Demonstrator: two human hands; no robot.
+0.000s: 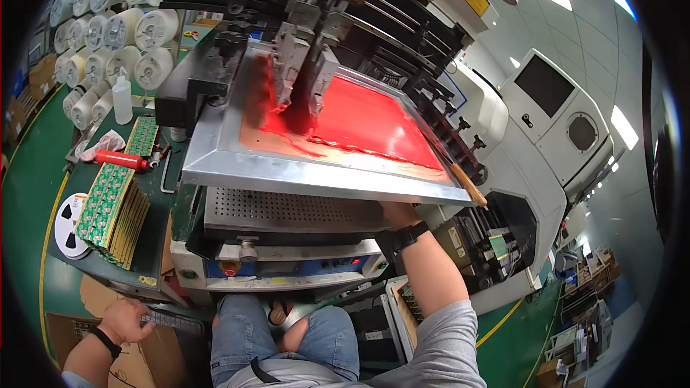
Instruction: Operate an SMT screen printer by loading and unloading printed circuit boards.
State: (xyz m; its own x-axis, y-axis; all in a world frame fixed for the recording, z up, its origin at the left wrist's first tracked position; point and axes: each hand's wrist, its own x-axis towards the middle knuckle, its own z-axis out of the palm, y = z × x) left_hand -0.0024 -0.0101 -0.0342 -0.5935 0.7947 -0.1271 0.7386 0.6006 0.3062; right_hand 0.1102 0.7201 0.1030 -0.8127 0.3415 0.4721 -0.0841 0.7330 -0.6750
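Note:
My left hand (126, 322) is low at the left, over an open cardboard box (154, 356). Its fingers are curled on the end of a narrow grey patterned strip (164, 320), whose kind I cannot make out. My right hand (397, 217) reaches beneath a metal-framed printing screen (338, 178), beside the perforated metal plate (287, 208). The frame hides its fingers. Thick red paste (374, 116) is spread over the screen. Two squeegee heads (305, 75) of the machine stand in the paste at the left. A wooden-handled tool (467, 185) lies along the frame's right side.
On the left table are stacked green circuit boards (111, 212), a white reel (70, 226), a red tube (122, 159) and a clear squeeze bottle (122, 100). Shelved reels (118, 29) stand behind. A large white machine (517, 151) is at the right.

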